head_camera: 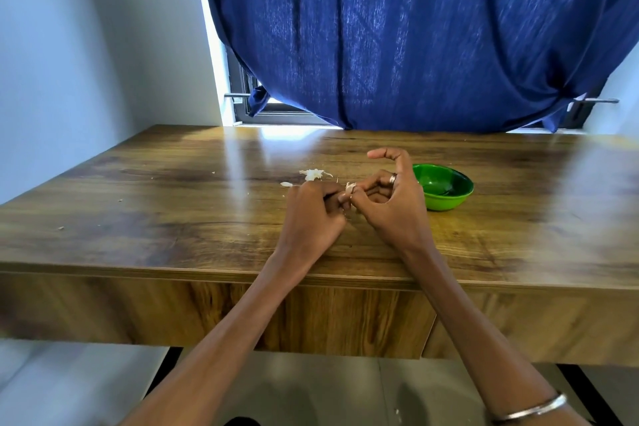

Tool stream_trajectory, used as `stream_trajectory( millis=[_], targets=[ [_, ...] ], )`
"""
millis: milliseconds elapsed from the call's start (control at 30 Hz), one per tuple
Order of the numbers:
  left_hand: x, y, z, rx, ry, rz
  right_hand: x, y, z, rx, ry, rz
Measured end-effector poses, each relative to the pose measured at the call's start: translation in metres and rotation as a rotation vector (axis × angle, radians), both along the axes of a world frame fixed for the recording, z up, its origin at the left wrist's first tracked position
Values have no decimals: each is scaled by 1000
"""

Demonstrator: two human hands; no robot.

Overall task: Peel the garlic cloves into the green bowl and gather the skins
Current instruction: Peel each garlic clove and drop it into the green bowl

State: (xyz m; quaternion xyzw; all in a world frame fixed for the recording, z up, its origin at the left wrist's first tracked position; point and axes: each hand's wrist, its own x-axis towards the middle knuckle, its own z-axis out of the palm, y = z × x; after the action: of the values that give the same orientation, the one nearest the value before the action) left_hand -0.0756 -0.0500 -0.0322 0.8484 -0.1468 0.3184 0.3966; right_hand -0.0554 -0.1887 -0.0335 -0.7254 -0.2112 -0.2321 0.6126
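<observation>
Both hands working one garlic clove, just left of the green bowl

The left hand curls round the garlic clove while the right hand pinches at its skin, index finger lifted. The risk, as I judge it: the small clove could slip out onto the tabletop, or torn flakes scatter away from the skins lying just beyond, making them harder to gather. The green bowl sits close on the right.

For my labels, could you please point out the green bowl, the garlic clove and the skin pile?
green bowl point(449, 205): head view, outer front wall.
garlic clove point(350, 187): head view, exposed top.
skin pile point(314, 174): head view, centre.
</observation>
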Motion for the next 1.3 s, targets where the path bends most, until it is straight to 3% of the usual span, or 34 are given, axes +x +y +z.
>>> stream_trajectory(
  millis=[700,1167,1300],
  targets=[
    [7,-1,-7,157,20,65,-2,0,0,-152,-155,-105],
    [7,-2,-10,223,38,126,-1,0,-1,-227,-174,-156],
    [4,-2,-10,248,20,126,1,-2,0,-169,-95,-142]
  ],
)
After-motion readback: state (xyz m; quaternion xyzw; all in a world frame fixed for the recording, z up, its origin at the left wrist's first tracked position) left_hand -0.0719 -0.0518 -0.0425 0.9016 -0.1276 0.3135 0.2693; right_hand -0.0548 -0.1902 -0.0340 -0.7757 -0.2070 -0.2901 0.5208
